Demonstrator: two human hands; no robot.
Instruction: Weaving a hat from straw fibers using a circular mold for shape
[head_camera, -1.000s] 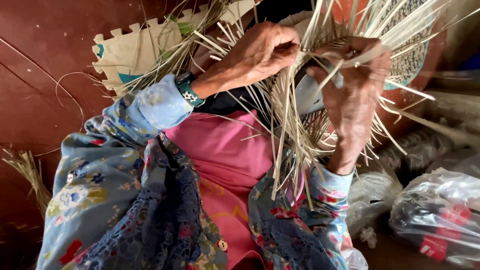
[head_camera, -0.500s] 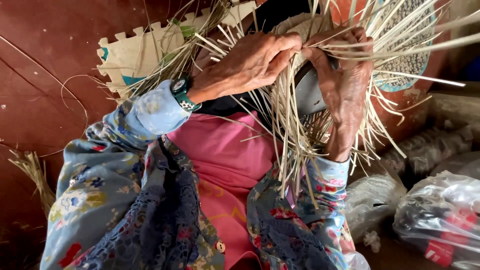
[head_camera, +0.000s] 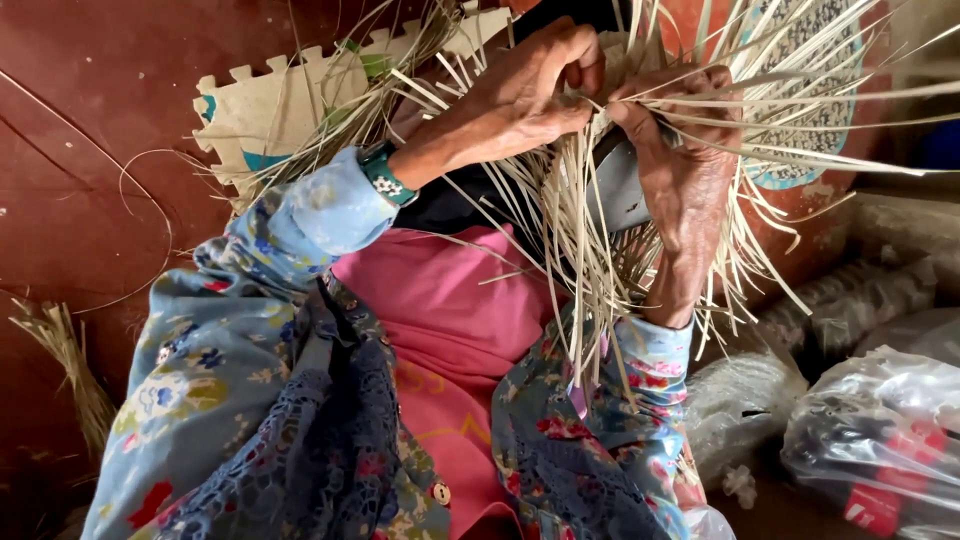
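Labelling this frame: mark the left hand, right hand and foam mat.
left hand (head_camera: 525, 95), head view, back of hand
right hand (head_camera: 685, 170), head view, back of hand
foam mat (head_camera: 270, 110), head view, bare pale surface

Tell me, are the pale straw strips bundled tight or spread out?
Spread out: the straw strips fan loosely from both hands.

I am seeing dry, matt, pale straw strips (head_camera: 590, 260) running between my left hand (head_camera: 525, 95) and right hand (head_camera: 680, 165), stiff and flat like split reed. My sleeves (head_camera: 250, 330) are showing as soft printed floral cloth with a dark lace layer, over smooth pink fabric (head_camera: 450, 320), and the wristband (head_camera: 385, 175) is looking like green plastic. The foam mat (head_camera: 270, 110) is looking matt and spongy, the floor (head_camera: 90, 130) is showing as dull red and worn, and the bags (head_camera: 880, 440) are shining as thin, crinkled clear plastic.
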